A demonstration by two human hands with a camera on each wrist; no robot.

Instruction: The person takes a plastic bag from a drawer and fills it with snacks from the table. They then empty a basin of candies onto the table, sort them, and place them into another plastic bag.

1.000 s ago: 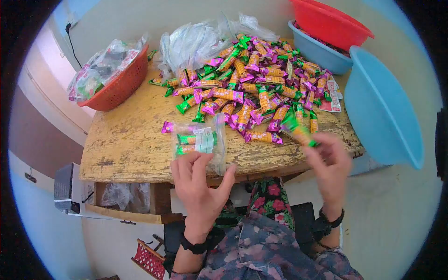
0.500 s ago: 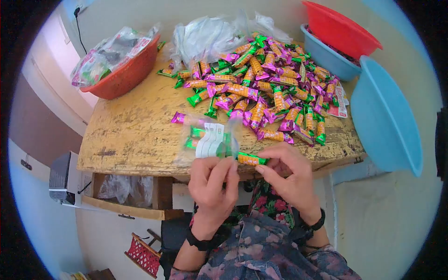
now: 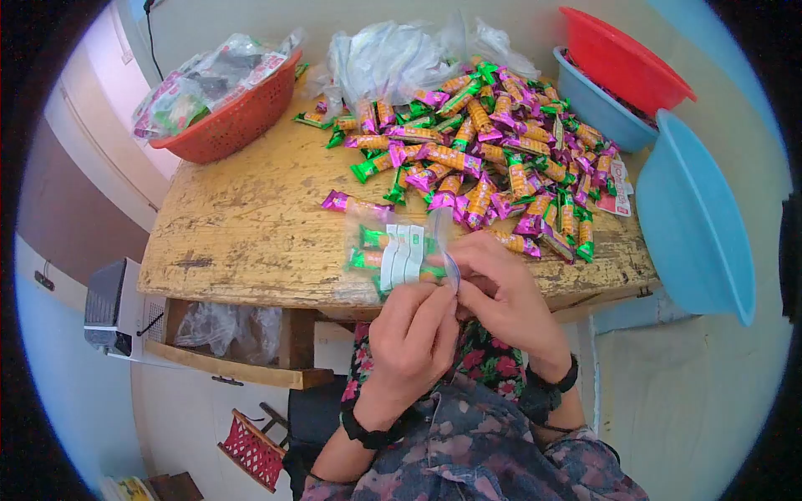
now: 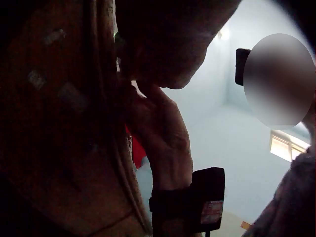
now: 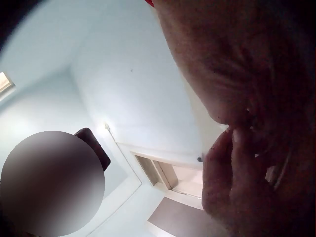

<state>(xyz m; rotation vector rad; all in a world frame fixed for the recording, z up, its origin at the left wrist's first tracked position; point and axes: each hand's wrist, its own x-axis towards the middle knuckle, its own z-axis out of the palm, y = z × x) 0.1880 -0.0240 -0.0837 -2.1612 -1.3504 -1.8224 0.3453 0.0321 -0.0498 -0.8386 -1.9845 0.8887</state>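
A clear zip bag [image 3: 357, 219] lies near the table's front edge with several green-ended snack packs [image 3: 364, 258] inside and a white printed strip [image 3: 403, 257] over them. At the bag's right side, my left hand [image 3: 411, 338] pinches the lower end of the zip edge [image 3: 445, 250]. My right hand [image 3: 511, 302] meets it there, thumb and fingers curled at the same edge. In the left wrist view the right hand [image 4: 165, 131] shows beyond the dark left hand [image 4: 163, 44]; the bag is hidden there. The right wrist view shows both hands' fingers close together.
A big pile of purple- and green-ended snack packs [image 3: 476, 159] covers the table's back, beside clear bags [image 3: 388, 63]. An orange basket [image 3: 225, 125] stands at left. Red [image 3: 626, 58] and blue basins [image 3: 693, 217] stand at right. Below the table, a drawer [image 3: 242, 359] hangs open.
The right hand has brought a snack pack from the pile's front to the bag's mouth, and that pack no longer shows in its fingers. Both hands now meet at the zip edge.
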